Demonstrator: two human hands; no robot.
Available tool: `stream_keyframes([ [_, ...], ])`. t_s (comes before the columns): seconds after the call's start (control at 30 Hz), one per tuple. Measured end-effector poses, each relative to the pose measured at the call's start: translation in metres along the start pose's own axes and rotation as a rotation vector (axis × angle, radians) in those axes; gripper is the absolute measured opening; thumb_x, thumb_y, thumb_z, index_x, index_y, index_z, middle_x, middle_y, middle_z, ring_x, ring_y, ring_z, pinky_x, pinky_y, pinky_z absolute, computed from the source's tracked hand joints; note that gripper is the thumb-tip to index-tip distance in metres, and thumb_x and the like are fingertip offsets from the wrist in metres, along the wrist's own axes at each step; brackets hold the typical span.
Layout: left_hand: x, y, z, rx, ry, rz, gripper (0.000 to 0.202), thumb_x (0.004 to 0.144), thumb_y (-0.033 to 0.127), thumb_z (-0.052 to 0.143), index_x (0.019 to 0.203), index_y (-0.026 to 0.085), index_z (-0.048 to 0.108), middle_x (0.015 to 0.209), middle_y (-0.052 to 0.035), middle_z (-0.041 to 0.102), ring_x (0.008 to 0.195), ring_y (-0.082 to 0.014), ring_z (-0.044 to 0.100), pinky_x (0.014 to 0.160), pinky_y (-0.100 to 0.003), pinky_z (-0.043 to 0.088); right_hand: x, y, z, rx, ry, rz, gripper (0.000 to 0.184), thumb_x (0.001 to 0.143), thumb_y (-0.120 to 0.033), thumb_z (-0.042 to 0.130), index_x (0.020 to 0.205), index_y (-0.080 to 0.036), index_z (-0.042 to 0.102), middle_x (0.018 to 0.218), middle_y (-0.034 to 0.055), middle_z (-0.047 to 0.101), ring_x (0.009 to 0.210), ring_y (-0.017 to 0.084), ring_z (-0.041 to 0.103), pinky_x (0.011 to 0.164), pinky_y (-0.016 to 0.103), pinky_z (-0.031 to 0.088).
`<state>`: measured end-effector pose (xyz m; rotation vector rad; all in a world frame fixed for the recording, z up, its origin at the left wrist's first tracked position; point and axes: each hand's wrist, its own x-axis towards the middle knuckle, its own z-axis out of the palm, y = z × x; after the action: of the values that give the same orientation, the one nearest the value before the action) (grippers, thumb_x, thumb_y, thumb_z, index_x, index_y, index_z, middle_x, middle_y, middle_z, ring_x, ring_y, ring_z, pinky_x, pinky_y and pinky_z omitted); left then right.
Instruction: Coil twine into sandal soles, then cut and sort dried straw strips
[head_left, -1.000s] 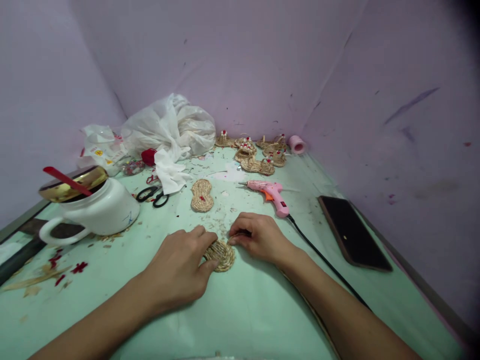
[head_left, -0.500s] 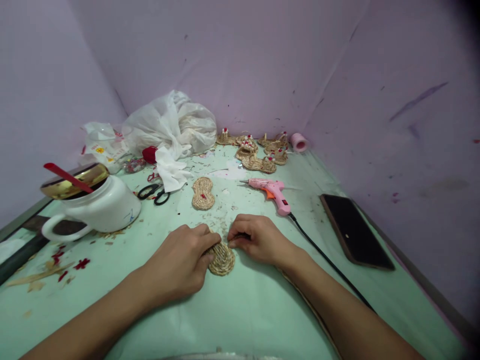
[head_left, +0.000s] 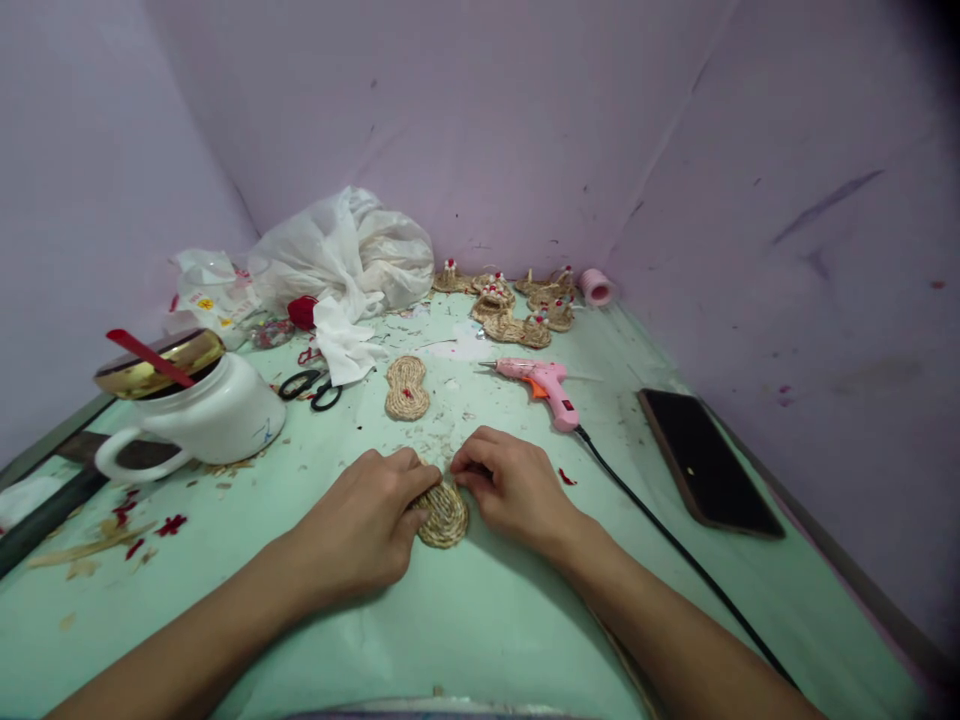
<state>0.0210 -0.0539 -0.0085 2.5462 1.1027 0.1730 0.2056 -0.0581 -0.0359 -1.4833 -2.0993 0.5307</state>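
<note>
A coiled, braided straw sole [head_left: 444, 517] lies on the green table, its far part covered by fingers. My left hand [head_left: 379, 515] grips it from the left, thumb and fingers closed on its edge. At its upper right edge, the fingers of my right hand [head_left: 510, 487] are pinched together; what is between them is hidden. A strand of straw braid [head_left: 626, 655] shows beside my right forearm. Beyond my hands rests a finished-looking straw sole [head_left: 407, 388] with a small red mark. A pink glue gun [head_left: 551, 385] lies to its right, nozzle pointing left.
On the left stand a white mug [head_left: 232, 410] with a gold bowl on top, and black scissors [head_left: 315, 388]. A phone [head_left: 709, 460] lies right, past the glue gun's cable [head_left: 675, 545]. Several small straw sandals [head_left: 517, 328] and a plastic bag [head_left: 352, 255] sit by the wall.
My right hand has shifted slightly left along the sole's edge, and its forearm has moved, uncovering a red scrap by the cable. My left hand keeps its grip. The view has shifted a little.
</note>
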Motion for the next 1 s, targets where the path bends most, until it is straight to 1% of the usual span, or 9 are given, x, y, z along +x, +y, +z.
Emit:
stream_keyframes([
  [0.1,-0.001,-0.002,-0.004,-0.059,0.006,0.016,0.024,0.081,0.015,0.040,0.088,0.021,0.062,0.081,-0.0046,0.060,0.072,-0.0166,0.054,0.069,-0.029,0.041,0.002,-0.002,0.003,0.022,0.020,-0.013,0.022,0.070,-0.006,0.054,0.078,-0.022,0.067,0.084,0.0017,0.064,0.081,0.017,0.056,0.067,0.028,0.039],
  [0.2,-0.002,-0.003,-0.011,-0.183,0.013,0.017,0.027,0.082,0.014,0.037,0.091,0.021,0.062,0.079,-0.0032,0.063,0.072,-0.0154,0.056,0.066,-0.026,0.041,0.006,0.004,0.003,0.229,0.066,0.004,0.028,0.074,-0.007,0.046,0.087,-0.020,0.066,0.089,0.0032,0.066,0.087,0.018,0.056,0.074,0.031,0.041],
  [0.3,-0.004,-0.004,-0.021,-0.310,-0.027,0.005,0.029,0.082,0.014,0.036,0.094,0.021,0.062,0.074,-0.0006,0.063,0.067,-0.0132,0.056,0.062,-0.023,0.042,0.010,0.012,-0.001,0.414,0.206,0.106,0.029,0.078,-0.009,0.038,0.087,-0.018,0.064,0.085,0.0038,0.066,0.081,0.016,0.058,0.073,0.030,0.044],
  [0.4,-0.006,-0.012,-0.032,-0.420,0.053,-0.057,0.026,0.079,0.016,0.040,0.089,0.018,0.064,0.072,-0.0008,0.065,0.066,-0.0132,0.058,0.063,-0.024,0.044,0.008,0.010,-0.009,0.309,0.319,0.051,0.026,0.081,-0.014,0.039,0.089,-0.019,0.064,0.082,0.0036,0.064,0.079,0.017,0.058,0.072,0.030,0.044],
  [0.57,-0.005,-0.035,-0.042,-0.520,0.421,-0.391,0.021,0.072,0.023,0.048,0.083,0.016,0.064,0.070,-0.0022,0.065,0.058,-0.0138,0.057,0.058,-0.026,0.044,-0.008,-0.020,-0.013,-0.001,0.128,-0.152,0.027,0.078,-0.011,0.042,0.091,-0.021,0.065,0.080,0.0057,0.065,0.076,0.019,0.056,0.067,0.031,0.041],
  [0.7,-0.003,-0.041,-0.039,-0.690,0.411,-0.394,0.018,0.072,0.022,0.044,0.072,0.015,0.061,0.065,-0.0002,0.060,0.054,-0.0115,0.054,0.053,-0.024,0.041,-0.013,-0.041,-0.007,-0.197,0.023,-0.155,0.020,0.076,-0.016,0.049,0.086,-0.021,0.065,0.078,0.0068,0.065,0.074,0.021,0.056,0.062,0.031,0.039],
  [0.83,-0.001,-0.032,-0.034,-0.897,0.396,-0.336,0.015,0.071,0.022,0.045,0.063,0.015,0.054,0.057,0.0021,0.053,0.050,-0.0095,0.051,0.053,-0.023,0.040,-0.008,-0.048,-0.004,0.059,0.111,-0.065,0.016,0.078,-0.021,0.048,0.075,-0.020,0.064,0.071,0.0048,0.066,0.065,0.017,0.057,0.060,0.029,0.042],
  [0.93,-0.002,-0.024,-0.031,-1.052,0.412,-0.254,0.011,0.066,0.025,0.055,0.068,0.014,0.056,0.056,0.0033,0.052,0.048,-0.0085,0.049,0.051,-0.023,0.040,-0.004,-0.051,0.000,0.364,0.181,0.108,0.016,0.074,-0.029,0.056,0.067,-0.018,0.065,0.060,0.0036,0.065,0.053,0.015,0.054,0.051,0.026,0.043],
  [1.0,-0.005,-0.019,-0.028,-1.145,0.353,-0.185,0.013,0.063,0.024,0.059,0.070,0.013,0.058,0.055,0.0028,0.053,0.047,-0.0086,0.049,0.050,-0.023,0.040,-0.002,-0.055,0.004,0.490,0.239,0.210,0.018,0.068,-0.033,0.061,0.060,-0.017,0.064,0.052,0.0028,0.062,0.048,0.014,0.051,0.046,0.025,0.041],
])
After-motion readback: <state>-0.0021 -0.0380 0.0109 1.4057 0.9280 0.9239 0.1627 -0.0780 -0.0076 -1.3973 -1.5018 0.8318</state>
